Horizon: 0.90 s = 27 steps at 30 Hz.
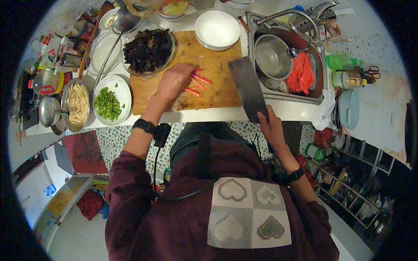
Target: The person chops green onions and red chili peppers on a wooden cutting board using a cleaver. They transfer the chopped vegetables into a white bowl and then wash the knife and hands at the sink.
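Observation:
My left hand [176, 81] is over the wooden cutting board [218, 93], its fingers curled down at the left ends of several red pepper strips [200, 81]. The hand itself hides its fingertips, so I cannot tell if they grip the strips. In my right hand [271, 129] is a cleaver [247, 86], held near the handle end of its broad dark blade. The blade is over the board's right edge and points away from me, toward the sink.
White bowls [217, 29] stand on the board's far right. Dark wood-ear fungus [148, 50] fills a glass bowl at left. Nearer are a plate of chopped green peppers [107, 104] and a bowl of pale strips [76, 104]. The sink [294, 96] holds a metal pot [272, 57].

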Motion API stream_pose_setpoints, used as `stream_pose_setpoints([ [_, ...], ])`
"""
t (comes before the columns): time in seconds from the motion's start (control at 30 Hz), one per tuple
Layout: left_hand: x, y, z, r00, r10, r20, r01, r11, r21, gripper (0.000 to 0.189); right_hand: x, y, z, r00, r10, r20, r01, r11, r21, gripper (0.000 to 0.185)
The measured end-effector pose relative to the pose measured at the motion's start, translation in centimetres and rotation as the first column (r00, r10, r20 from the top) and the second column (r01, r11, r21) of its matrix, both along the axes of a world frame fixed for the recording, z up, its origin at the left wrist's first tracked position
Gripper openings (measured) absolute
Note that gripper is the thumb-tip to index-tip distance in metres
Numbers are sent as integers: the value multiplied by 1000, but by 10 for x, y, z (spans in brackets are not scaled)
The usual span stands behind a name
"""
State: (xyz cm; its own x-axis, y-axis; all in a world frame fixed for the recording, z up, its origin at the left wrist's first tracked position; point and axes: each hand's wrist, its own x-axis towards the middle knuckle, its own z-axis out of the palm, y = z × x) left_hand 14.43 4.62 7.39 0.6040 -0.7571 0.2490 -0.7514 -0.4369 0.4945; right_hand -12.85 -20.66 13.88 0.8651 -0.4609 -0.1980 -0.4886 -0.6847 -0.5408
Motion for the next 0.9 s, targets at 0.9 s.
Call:
stream_pose_setpoints([
  [0.9,-59,3,-22,935,347,67,-338,933,-123,54,89,37,-16,887,379,-264,-422,898,-126,36],
])
